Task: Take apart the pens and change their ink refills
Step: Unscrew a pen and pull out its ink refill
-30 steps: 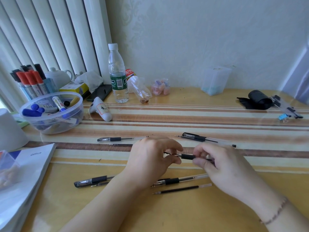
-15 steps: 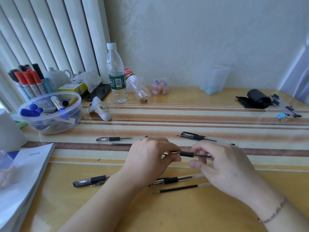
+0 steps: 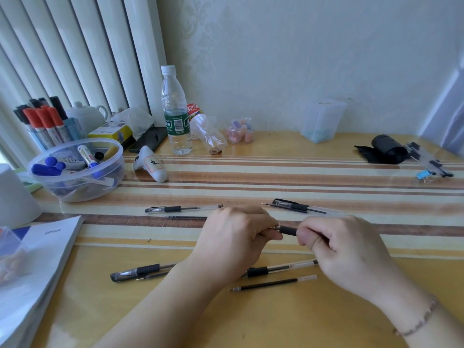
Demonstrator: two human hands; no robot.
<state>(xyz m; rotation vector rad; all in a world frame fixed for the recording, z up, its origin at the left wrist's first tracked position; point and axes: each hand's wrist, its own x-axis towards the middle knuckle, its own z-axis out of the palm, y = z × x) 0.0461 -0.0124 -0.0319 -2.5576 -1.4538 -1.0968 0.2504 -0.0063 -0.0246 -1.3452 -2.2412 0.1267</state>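
At the centre of the desk point(image 3: 251, 322), both hands are on one pen point(image 3: 287, 229), and this is the fiddly bit. The risk as I read it: the metal tip end sits right at the left fingertips, and if that small nose piece comes free under a hard twist it could drop and roll off among the loose parts. A spring, if there is one, could jump out too; none is visible. There's also a mix-up waiting: a bare refill point(image 3: 272, 283) lies at 6 o'clock from the hands, another thin refill point(image 3: 185, 217) at 10 o'clock, so old and new could easily get swapped.

Now the hands. The left hand point(image 3: 233, 237) is curled nearly closed, thumb and fingers pinched on the tip end of the pen. The right hand point(image 3: 344, 249) is closed round the barrel, thumb pressed just behind the black grip. Only that short black section shows between them, held level above the desk.

Other pens wait around: one point(image 3: 183, 209) at 10 o'clock, one point(image 3: 292, 205) at 1 o'clock, a capped one point(image 3: 140, 271) at 8 o'clock, a clear one point(image 3: 278, 269) at 6.
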